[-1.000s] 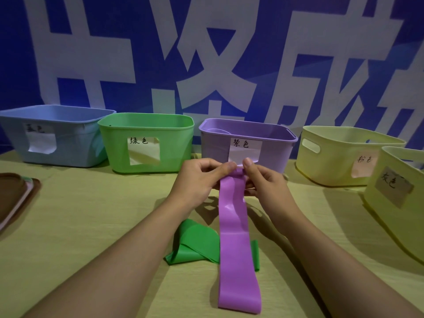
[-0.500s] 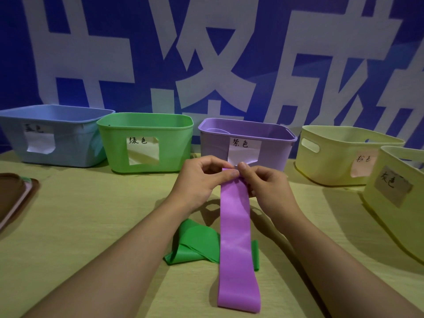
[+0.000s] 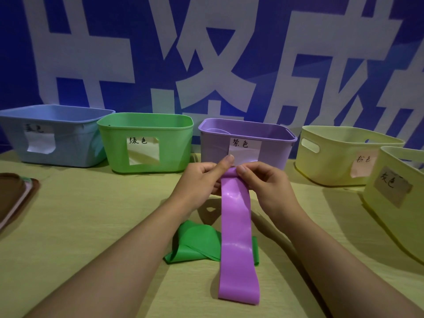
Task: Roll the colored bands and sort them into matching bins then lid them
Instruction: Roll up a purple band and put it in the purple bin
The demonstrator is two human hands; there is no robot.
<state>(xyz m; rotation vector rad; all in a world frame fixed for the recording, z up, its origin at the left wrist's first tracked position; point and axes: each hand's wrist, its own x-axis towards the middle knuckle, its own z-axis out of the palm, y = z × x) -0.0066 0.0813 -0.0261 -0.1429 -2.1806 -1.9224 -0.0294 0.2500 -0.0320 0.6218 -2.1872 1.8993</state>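
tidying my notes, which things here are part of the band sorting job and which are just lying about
Job: purple band pinched by left hand and right hand; green band; purple bin; green bin.

Lying about: blue bin; brown tray.

A deep blue backdrop (image 3: 142,31) bearing large white Chinese characters (image 3: 213,65) rises behind a pale yellow-green, wood-grained table (image 3: 80,226) under dim, bluish indoor light

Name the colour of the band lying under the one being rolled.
Green: the crumpled band on the table, clearest in the head view.
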